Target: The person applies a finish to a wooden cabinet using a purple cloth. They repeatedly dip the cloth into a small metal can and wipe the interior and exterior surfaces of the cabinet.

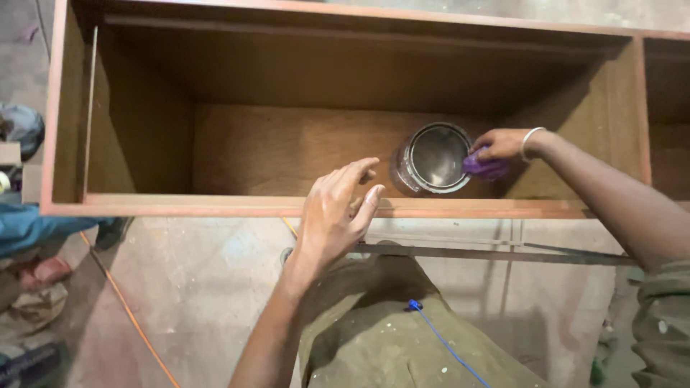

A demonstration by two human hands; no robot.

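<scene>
Cloth: soft, limp, bunched in right hand at tin rim; left hand spread, empty.

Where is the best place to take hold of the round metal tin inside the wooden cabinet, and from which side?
Probably grip the metal tin around its outer wall, coming from above on its left side. Its mouth is open upward, and the right hand with the purple cloth occupies the right rim; the left hand is free.
</scene>
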